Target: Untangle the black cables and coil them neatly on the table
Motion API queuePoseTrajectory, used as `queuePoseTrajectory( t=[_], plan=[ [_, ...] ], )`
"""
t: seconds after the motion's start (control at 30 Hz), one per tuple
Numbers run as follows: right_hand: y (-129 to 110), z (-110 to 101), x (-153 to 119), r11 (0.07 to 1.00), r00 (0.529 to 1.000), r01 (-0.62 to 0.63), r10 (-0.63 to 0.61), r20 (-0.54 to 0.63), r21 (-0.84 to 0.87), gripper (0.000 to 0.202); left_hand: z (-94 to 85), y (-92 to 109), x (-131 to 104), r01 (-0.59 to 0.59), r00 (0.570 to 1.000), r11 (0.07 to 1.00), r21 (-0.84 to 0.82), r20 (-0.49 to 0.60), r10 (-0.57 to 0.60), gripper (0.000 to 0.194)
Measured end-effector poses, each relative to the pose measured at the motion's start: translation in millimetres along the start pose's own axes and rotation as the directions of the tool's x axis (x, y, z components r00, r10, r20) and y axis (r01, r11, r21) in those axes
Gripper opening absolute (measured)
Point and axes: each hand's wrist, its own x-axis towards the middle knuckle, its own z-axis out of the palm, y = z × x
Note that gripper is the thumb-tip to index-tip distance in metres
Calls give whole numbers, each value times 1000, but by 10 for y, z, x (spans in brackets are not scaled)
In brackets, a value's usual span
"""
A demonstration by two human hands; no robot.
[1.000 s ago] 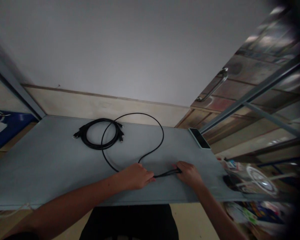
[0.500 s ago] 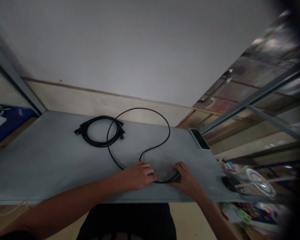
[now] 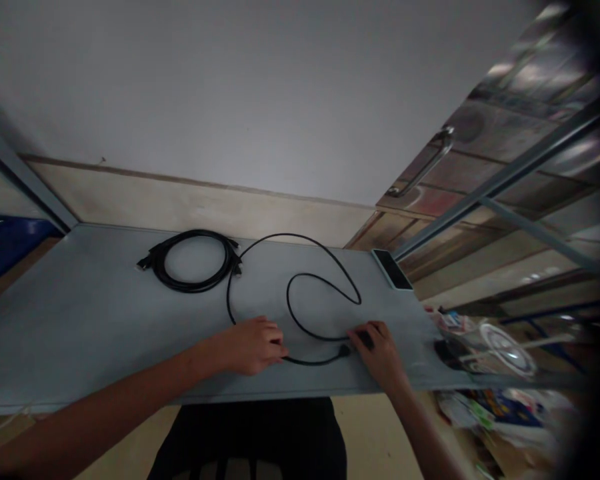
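Toward five o'clock, the thin black cable (image 3: 304, 274), bunched earlier, is lying spread, its black plug (image 3: 345, 350) pointing lengthwise toward three; left hand (image 3: 257, 345) is pinching cable, right hand (image 3: 381, 355) grasping another end.

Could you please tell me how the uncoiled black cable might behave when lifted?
The uncoiled black cable looks thin, so probably light and floppy. Its rounded bends suggest slight springiness. The thicker connector near the right hand may swing.
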Motion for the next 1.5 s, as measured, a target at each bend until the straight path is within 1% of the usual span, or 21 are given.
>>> queuePoseTrajectory(
  t=[0.1,0.23,0.33,0.47,0.6,0.67,0.73,0.83,0.9,0.93,0.97,1.0,1.03,1.07,1.1,1.13,1.2,1.3,1.37,1.43,1.5],
  plan=[
    [-9,35,87,997,997,-70,70,-44,-10,36,17,79,-234,96,995,995,3,13,-96,16],
    [-30,132,204,991,989,-130,127,-74,-38,33,67,209,-479,240,970,970,-27,-41,-241,16],
    [-51,211,259,990,988,-124,117,-97,-67,33,92,306,-557,306,943,948,-89,-105,-314,17],
    [-143,300,236,993,991,-54,41,-125,-105,39,118,367,-598,347,917,926,-149,-155,-369,16],
    [-436,342,133,985,982,-76,46,-183,-157,51,158,333,-593,345,916,923,-168,-157,-371,10],
    [-653,317,94,984,973,-99,64,-221,-151,55,178,300,-564,335,923,930,-152,-144,-356,21],
    [-855,258,89,994,963,-59,32,-269,-91,56,182,275,-529,330,928,936,-124,-141,-346,35],
    [-1007,153,172,1000,951,25,-23,-310,2,59,145,254,-490,335,923,934,-126,-159,-352,37],
    [-982,116,283,998,968,49,-40,-247,30,54,94,236,-480,337,918,931,-143,-168,-358,33],
    [-944,113,347,997,985,64,-56,-162,43,48,65,222,-478,335,919,931,-143,-169,-356,32],
    [-898,118,409,994,996,90,-88,-28,66,40,36,205,-477,334,921,933,-133,-164,-353,32],
    [-854,129,466,987,982,125,-138,131,103,35,10,186,-476,333,924,936,-117,-157,-348,33],
    [-817,140,517,979,948,147,-180,261,143,33,-10,167,-476,329,928,939,-98,-148,-341,35],
    [-791,146,559,970,912,158,-215,348,184,33,-24,150,-478,324,933,943,-81,-137,-333,37],
    [-778,142,596,963,892,161,-235,387,215,33,-29,136,-482,320,937,945,-68,-124,-326,38],
    [-775,123,630,959,893,158,-240,380,234,33,-23,126,-490,318,939,946,-57,-116,-323,40],
    [-792,34,709,956,933,159,-227,278,246,34,16,115,-519,318,941,947,-43,-111,-321,42],
    [-830,-218,924,959,986,164,-167,-5,230,37,108,113,-577,320,941,947,-36,-105,-322,41],
    [-833,-410,1162,946,982,155,-116,-148,286,40,157,117,-605,322,941,946,-37,-95,-324,40],
    [-792,-549,1465,881,966,154,-41,-254,448,47,182,124,-615,326,940,945,-35,-94,-328,39],
    [-690,-585,1797,819,959,157,7,-283,552,44,192,135,-610,324,941,946,-27,-96,-325,38]
  ],
)
